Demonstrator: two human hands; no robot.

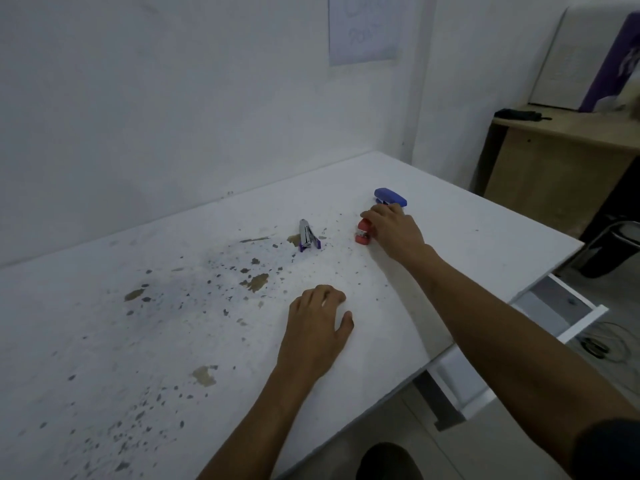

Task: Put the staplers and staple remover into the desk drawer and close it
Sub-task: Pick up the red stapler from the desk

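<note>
On the white desk [450,237], toward its far right corner, the right hand [393,230] reaches out with the arm stretched across the right edge. Its fingers curl over a small red stapler [362,233], touching its top and right side; whether they have actually closed on it is hard to tell, since the palm hides most of the contact. The red stapler sits on the surface. Just beyond the hand, nearer the far edge, lies a blue stapler [390,197], its near end close to or touching the knuckles. To the left of the red one, well apart from the hand, a purple and silver staple remover [307,235] rests on the surface with its two arms spread in a V, among dark specks and chipped brown patches in the paint.

The left hand [317,332] lies palm down nearer the front edge, fingers loosely bent and thumb out to the right, holding nothing.

Below the right edge of the desk, the white drawer [568,327] stands pulled out, its front panel toward the floor side and its inside partly visible past the right forearm.
</note>
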